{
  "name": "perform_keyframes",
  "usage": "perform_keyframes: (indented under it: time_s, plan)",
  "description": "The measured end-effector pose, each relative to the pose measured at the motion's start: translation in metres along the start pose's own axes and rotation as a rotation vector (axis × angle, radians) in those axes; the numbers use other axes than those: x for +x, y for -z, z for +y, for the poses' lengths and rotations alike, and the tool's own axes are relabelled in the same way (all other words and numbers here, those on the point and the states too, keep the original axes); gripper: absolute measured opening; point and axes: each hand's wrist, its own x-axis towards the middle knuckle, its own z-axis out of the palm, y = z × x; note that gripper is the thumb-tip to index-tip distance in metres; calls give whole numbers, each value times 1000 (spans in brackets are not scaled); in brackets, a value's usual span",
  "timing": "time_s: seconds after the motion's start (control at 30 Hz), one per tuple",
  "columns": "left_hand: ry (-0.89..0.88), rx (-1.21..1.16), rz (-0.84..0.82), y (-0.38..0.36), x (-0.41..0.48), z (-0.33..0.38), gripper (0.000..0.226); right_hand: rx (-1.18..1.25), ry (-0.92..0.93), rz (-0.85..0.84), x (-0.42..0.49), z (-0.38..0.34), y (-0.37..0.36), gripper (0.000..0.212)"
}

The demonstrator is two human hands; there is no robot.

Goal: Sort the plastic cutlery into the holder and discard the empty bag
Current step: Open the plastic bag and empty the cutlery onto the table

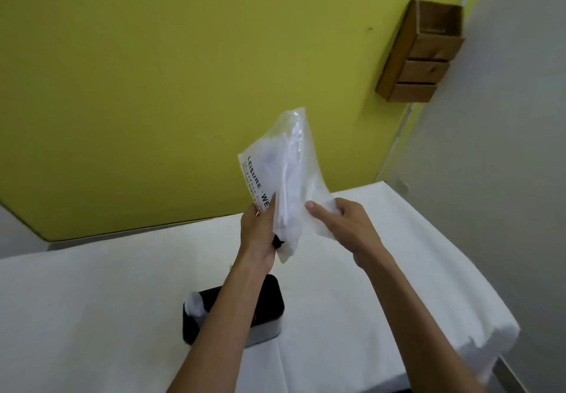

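A clear plastic bag (286,172) with black print and white plastic cutlery inside is held upright above the table. My left hand (260,233) grips its lower left edge. My right hand (343,224) pinches its lower right side, thumb on the front. Below my left forearm stands a black cutlery holder (269,310) with some white plastic (195,303) showing in its left end; my arm hides the holder's middle.
The table (92,316) is covered with a white cloth and reaches the yellow wall (153,86). A brown cardboard box holder (422,55) hangs on the wall at upper right. The table's right edge drops off beside a grey wall.
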Motion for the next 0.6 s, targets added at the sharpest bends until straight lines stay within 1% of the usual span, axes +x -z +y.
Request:
perform_keyframes:
  time_s: [0.03, 0.1, 0.17, 0.23, 0.33, 0.43, 0.53, 0.6]
  plan:
    - [21, 49, 6, -11, 2, -13, 22, -12, -8, 53, 2, 12, 15, 47]
    - [84, 71, 49, -40, 7, -45, 30, -31, -54, 113, 7, 38, 39, 43]
    - [136, 114, 109, -52, 15, -73, 36, -56, -92, 112, 9, 61, 51, 34]
    - [161, 190, 189, -60, 21, -95, 35, -72, -150, 120, 11, 87, 61, 28]
    - [174, 293, 319, -58, 28, -125, 41, -103, -223, 144, 13, 128, 77, 24]
    - [177, 418, 419, -48, 36, -150, 42, -147, -266, 166, 16, 167, 91, 25]
    - [214, 625, 423, -35, 42, -178, 46, -190, -306, 123, 20, 201, 98, 30]
    - [225, 754, 431, -30, 47, -192, 53, -191, -333, 130, 19, 217, 101, 36]
